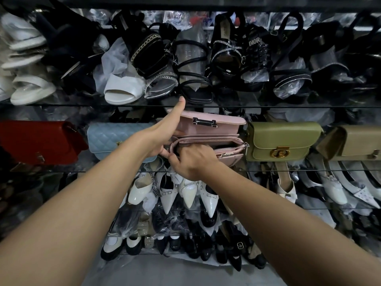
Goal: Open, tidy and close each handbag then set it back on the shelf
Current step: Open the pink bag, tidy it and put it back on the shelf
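Both hands mid-tidy on the pink handbag (208, 124) held between them above the shelf (309, 170): left hand (162, 139) gripping its end, thumb propping the flap, right hand (191, 162) curled over the open rim; next, withdrawing, then closing.

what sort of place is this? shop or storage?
Probably a shoe-and-bag shop or its stockroom. Glass shelves are packed with black strappy sandals and white pointed pumps, many stuffed with plastic. Handbags sit in a row between, including an olive-green handbag with a gold clasp and the open pink handbag.
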